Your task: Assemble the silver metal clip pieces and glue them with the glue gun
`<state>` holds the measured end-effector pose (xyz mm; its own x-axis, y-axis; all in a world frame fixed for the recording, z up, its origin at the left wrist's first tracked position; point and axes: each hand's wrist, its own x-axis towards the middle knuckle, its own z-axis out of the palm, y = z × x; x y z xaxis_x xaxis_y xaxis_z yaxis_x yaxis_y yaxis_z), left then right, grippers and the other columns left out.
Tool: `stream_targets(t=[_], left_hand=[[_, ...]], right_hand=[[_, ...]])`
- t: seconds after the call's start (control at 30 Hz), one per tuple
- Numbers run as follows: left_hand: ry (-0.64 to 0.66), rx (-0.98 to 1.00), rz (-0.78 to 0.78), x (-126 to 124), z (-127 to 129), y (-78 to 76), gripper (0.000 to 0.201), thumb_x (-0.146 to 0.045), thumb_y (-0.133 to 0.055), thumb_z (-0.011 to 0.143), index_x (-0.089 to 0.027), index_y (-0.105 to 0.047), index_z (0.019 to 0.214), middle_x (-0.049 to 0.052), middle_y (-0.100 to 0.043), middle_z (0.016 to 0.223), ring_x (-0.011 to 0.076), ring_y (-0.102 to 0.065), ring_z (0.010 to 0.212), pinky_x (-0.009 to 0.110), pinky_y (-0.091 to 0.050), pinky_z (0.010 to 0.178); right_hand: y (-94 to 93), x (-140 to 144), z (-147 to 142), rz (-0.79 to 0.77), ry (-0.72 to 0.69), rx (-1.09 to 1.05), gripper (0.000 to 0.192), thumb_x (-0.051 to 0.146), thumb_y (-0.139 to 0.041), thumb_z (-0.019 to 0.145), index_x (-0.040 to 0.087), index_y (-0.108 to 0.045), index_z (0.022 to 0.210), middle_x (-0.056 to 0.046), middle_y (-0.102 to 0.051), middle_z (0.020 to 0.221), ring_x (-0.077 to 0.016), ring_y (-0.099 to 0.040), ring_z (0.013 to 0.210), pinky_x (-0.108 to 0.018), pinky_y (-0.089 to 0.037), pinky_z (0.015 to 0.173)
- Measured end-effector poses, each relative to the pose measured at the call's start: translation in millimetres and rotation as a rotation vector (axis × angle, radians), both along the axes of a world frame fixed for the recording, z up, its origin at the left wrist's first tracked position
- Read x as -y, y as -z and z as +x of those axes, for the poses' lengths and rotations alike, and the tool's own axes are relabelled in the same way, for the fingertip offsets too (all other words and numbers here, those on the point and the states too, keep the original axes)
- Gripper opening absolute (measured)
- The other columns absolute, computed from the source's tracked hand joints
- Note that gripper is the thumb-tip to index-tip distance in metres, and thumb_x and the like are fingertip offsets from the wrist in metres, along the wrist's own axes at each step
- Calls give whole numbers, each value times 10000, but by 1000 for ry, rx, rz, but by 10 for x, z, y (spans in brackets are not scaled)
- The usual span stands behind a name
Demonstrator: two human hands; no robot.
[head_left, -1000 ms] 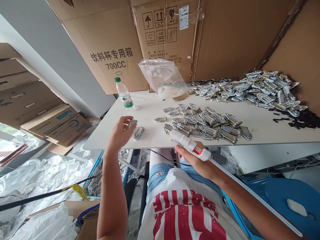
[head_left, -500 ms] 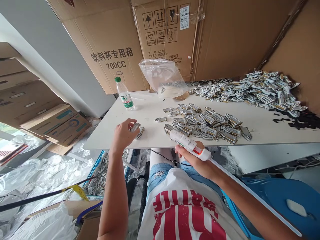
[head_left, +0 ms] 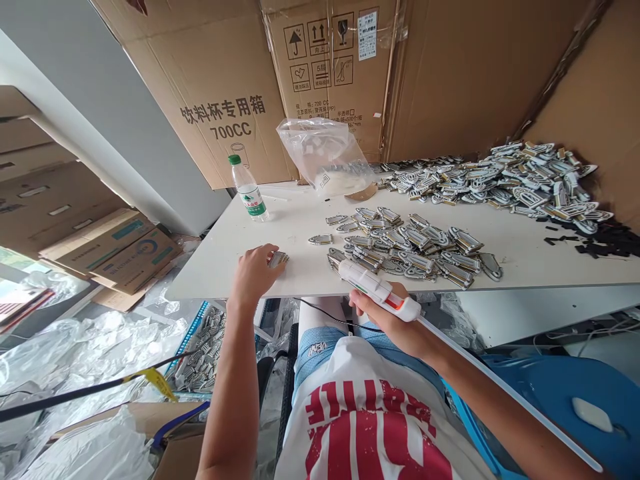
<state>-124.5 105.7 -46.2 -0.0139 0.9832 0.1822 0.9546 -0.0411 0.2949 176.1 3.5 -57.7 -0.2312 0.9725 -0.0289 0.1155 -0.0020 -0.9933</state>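
At the table's front left, my left hand (head_left: 254,268) curls its fingers round small grey-and-white boat-shaped pieces (head_left: 281,259) that seem to lie one on another. The fingers partly cover them. My right hand (head_left: 383,308) is wrapped round a white hot glue gun (head_left: 367,283), held at the table's front edge. A long white glue stick (head_left: 505,381) runs out of the gun's back along my right forearm. The gun's nozzle end lies against a loose pile of the same boat-shaped pieces (head_left: 415,240), hiding some of them.
Behind stand a water bottle (head_left: 249,190) with a green cap and a clear plastic bag (head_left: 327,157), against tall cardboard boxes (head_left: 200,80). A larger heap of pieces (head_left: 540,180) and black strips (head_left: 590,240) lie at the right. A blue chair (head_left: 540,393) is at my right.
My left hand has come down slightly, and the piece it held above the others now rests with them at the table. My right hand and the glue gun have stayed put.
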Motion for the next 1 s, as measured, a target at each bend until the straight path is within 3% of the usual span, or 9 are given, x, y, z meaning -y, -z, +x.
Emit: stream_targets(t=[0.6, 1.0], left_hand=[[-11, -63, -17, -28, 6, 38, 406, -389, -656, 941, -213, -765, 1290, 141, -813, 1244, 403, -720, 1188, 506, -534, 992], [-29, -95, -85, 36, -2, -24, 468, -402, -691, 942, -234, -703, 1379, 151, -803, 1270, 420, -704, 1208, 510, -536, 956]], right_hand=[[8, -2, 2, -6, -6, -11, 432, 582, -695, 1007, 218, -675, 776, -9, -627, 711, -164, -500, 623, -311, -390, 581], [-21, 1, 9, 21, 1, 8, 423, 558, -680, 1022, 214, -669, 775, -20, -660, 749, -181, -559, 691, -319, -420, 636]])
